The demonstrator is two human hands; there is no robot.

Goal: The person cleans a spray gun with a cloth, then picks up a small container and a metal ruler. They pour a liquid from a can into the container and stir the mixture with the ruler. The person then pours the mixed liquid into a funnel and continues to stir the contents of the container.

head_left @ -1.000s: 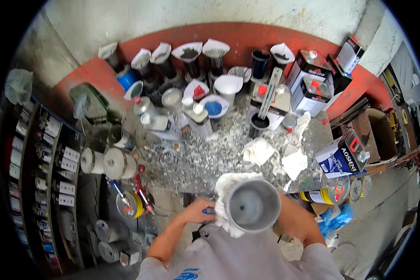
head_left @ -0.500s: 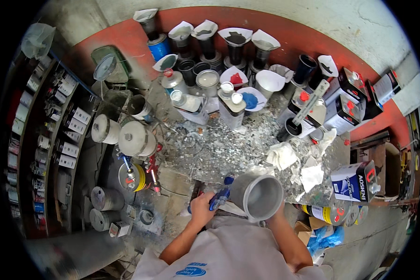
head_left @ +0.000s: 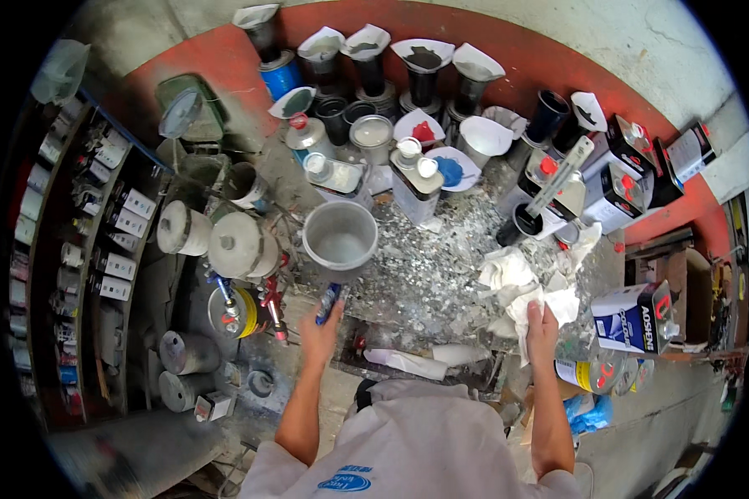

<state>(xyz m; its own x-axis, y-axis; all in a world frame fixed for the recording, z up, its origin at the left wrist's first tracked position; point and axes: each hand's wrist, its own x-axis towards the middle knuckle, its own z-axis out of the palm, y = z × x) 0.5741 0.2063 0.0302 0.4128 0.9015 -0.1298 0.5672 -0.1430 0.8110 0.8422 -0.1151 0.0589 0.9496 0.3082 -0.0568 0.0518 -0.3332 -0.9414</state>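
Observation:
My left hand (head_left: pixel 316 328) is closed around the handle of a blue spray gun (head_left: pixel 329 301), whose body is mostly hidden by its grey cup (head_left: pixel 339 234). The cup is above the left part of the paint-spattered bench (head_left: pixel 424 287), its open mouth facing up and its inside pale grey. On the right, my right hand (head_left: pixel 542 328) pinches a crumpled white rag (head_left: pixel 549 303) between thumb and fingers. More white rags (head_left: pixel 508 268) lie beside it on the bench.
Cups with paper strainers (head_left: pixel 422 62) line the back by the red wall. White-labelled tins (head_left: pixel 416 187) and a dark cup with a stir stick (head_left: pixel 522 224) stand before them. Lidded pots (head_left: pixel 243 245) and a red spray gun (head_left: pixel 273 303) are left, a blue-and-white tin (head_left: pixel 632 318) right.
My left hand has carried the spray gun and cup leftward and away from my body. My right hand has left the cup, moved right and taken hold of a white rag.

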